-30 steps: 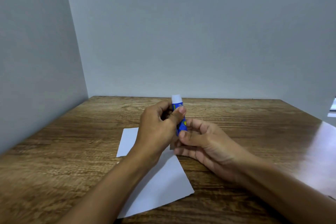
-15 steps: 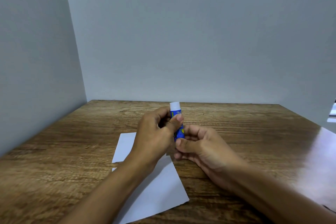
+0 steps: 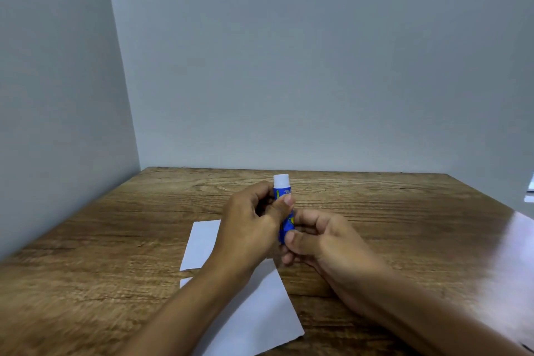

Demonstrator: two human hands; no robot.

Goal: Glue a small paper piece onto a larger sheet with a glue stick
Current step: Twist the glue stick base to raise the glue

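Here, the left hand [image 3: 248,228] is curled around the upper part of the glue stick [image 3: 284,205], its thumb pressed flat against the front of the blue barrel and its fingers wrapped behind. The right hand [image 3: 320,240] pinches the lower end of the same stick between thumb and bent fingers, so both hands close on it at once and touch each other around it.

The stick stands nearly upright, tilted a little — a blue tube with yellow print on its label and a white cap [image 3: 281,180] on top. The cap rises clear above the left thumb; only that cap and two short stretches of blue show, the rest hidden by fingers. Whether the cap is loosened or fully seated cannot be told.

Below the hands, two white papers lie flat on the table [image 3: 115,240]. The small piece [image 3: 200,243] lies under and to the left of the left hand, partly covered by the wrist. The sheet [image 3: 257,318] lies nearer the person, beneath the left forearm, its right corner reaching toward the right forearm. A thin strip of wood shows between the two papers at their left edges — they lie just beside each other there. The stick is held in the air above them, touching neither.

The table is brown wood grain, set into a corner of plain grey walls [image 3: 318,66], with a bright glare on its right side.
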